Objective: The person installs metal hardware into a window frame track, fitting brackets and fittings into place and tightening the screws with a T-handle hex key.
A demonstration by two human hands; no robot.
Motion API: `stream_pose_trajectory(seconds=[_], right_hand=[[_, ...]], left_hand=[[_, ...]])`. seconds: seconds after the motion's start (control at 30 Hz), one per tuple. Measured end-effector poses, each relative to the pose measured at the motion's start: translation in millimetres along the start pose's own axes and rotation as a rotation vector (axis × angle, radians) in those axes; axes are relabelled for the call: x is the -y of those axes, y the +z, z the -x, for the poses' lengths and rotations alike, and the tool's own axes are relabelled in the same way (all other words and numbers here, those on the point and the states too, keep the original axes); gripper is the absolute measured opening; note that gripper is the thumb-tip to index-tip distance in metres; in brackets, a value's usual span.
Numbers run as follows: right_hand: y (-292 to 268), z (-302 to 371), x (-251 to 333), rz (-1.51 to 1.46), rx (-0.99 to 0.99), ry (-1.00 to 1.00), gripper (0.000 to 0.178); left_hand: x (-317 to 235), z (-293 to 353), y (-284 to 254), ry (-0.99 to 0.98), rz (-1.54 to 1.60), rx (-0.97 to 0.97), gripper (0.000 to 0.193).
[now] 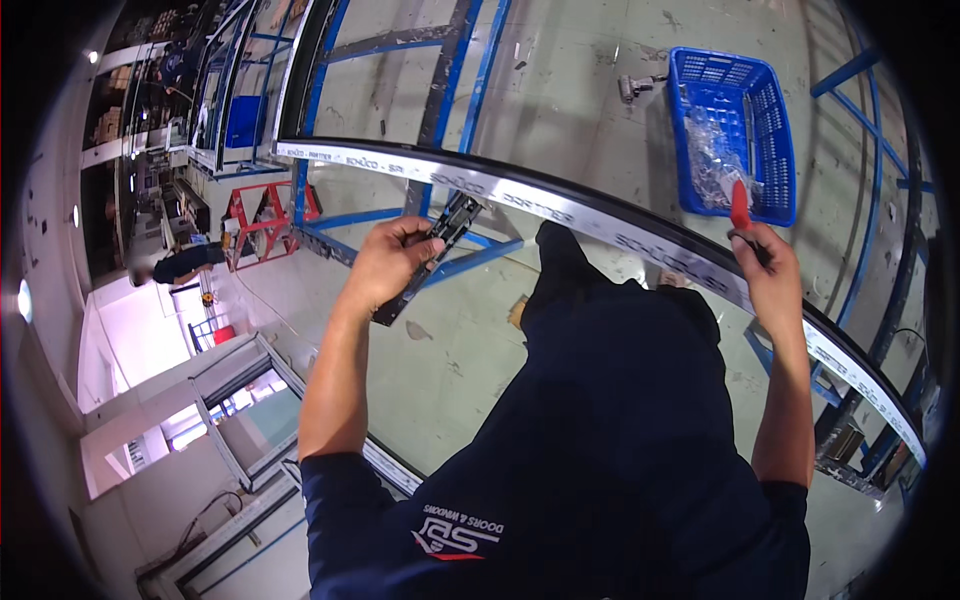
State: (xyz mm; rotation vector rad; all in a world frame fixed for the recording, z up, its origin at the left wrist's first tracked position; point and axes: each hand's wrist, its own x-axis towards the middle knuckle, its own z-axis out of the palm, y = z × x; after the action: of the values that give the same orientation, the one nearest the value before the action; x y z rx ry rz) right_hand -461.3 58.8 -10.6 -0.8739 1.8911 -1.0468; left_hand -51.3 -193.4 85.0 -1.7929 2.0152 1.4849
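Nearest the lens, a dark blue work shirt (600, 430) fills the lower view, and beyond it a long black frame profile (640, 228) wrapped in white protective tape is laid across blue trestles (470, 60). Against its near edge a black metal hardware strip (425, 262) is clamped in the curled fingers of the left hand (385, 265), seemingly offered up but not yet fastened. A red-handled tool (740, 205) is gripped in the right hand (770, 275), beside a blue basket (770, 130) of bagged fittings, so fixing appears left to do.

Blue mesh basket (770, 120) — red tool handle (739, 204), black hardware strip (430, 255), dark frame profile (620, 225) under white tape, navy shirt (610, 440).
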Motion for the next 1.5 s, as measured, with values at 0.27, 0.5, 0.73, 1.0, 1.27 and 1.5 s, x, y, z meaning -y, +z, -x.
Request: stream_pose_trajectory(seconds=[0.27, 0.5, 0.73, 1.0, 1.27, 1.5], right_hand=[[127, -57, 50, -0.05, -0.197, 0.139, 0.016], [212, -80, 109, -0.004, -0.2, 0.27, 0.013], [271, -137, 156, 0.113, -0.019, 0.176, 0.013], [375, -224, 180, 0.025, 0.31, 0.116, 0.013], [427, -254, 184, -0.032, 0.557, 0.381, 0.025], [440, -263, 191, -0.064, 0.615, 0.525, 0.032]], left_hand=[[4, -186, -162, 0.43, -0.634, 0.082, 0.018], [64, -270, -204, 0.921, -0.946, 0.168, 0.025], [109, -264, -197, 0.971, -0.9, 0.145, 0.041], [120, -276, -195, 0.946, -0.757, 0.215, 0.053], [111, -286, -208, 0.863, -0.759, 0.37, 0.047], [102, -294, -205, 0.787, -0.709, 0.435, 0.055]])
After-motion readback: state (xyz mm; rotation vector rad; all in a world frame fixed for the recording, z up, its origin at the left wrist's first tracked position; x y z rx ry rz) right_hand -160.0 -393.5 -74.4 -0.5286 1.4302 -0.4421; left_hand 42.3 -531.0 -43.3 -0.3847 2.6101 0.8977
